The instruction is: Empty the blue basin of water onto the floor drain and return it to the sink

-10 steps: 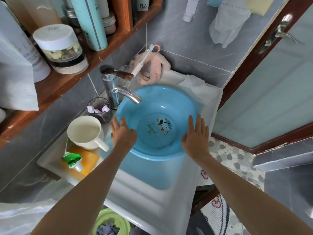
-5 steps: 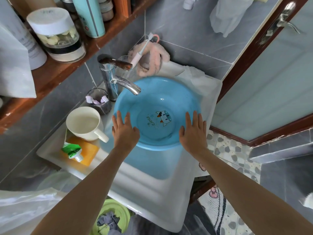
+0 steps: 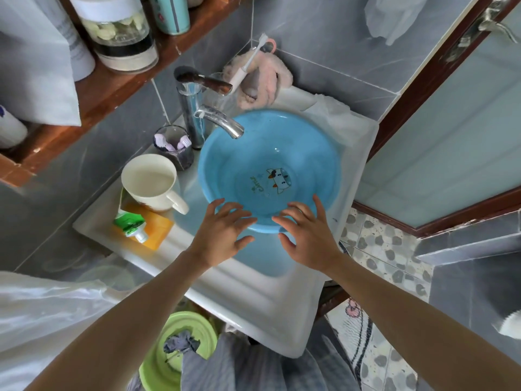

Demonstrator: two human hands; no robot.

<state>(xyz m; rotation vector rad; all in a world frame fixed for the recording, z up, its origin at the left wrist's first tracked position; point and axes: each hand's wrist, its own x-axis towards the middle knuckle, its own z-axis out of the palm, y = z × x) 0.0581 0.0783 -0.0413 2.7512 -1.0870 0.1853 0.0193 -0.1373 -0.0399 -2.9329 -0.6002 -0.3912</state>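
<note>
Under the tap: blue basin (image 3: 307, 153) sits in the sink (image 3: 253, 303).
Left hand (image 3: 222, 235): fingers spread, at the near rim.
Right hand (image 3: 307, 235): fingers spread, likewise.

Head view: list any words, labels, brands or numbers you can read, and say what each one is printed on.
"Cute", in green script beside a cartoon animal face: inside bottom of the blue basin.
Green toothpaste tube: print blurred, unreadable.
Teal bottle on the wooden shelf: marks too small to read.
White bottle at the left edge: print unreadable.

Blue basin (image 3: 310, 153) with cat print; white sink (image 3: 253, 292).
</note>
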